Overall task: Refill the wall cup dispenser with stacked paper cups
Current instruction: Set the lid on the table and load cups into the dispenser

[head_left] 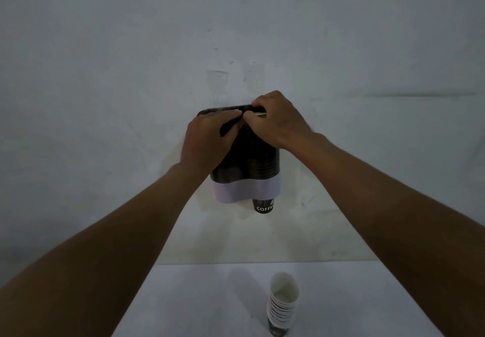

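Note:
A dark wall cup dispenser (258, 168) with a white lower band (245, 192) hangs on the wall. A black cup marked COFFEE (264, 206) pokes out below its right side. Both hands are at the dispenser's top. My left hand (207, 142) pinches the front edge of the black lid (228, 108). My right hand (275, 119) grips the lid's right end, fingers curled over it. A stack of several paper cups (283, 302), white inside, stands on the white table below.
The white table (210, 297) runs along the bottom against a bare pale wall (131, 74). A faint tape mark (217, 82) shows on the wall above the dispenser. Both forearms stretch up from the lower corners.

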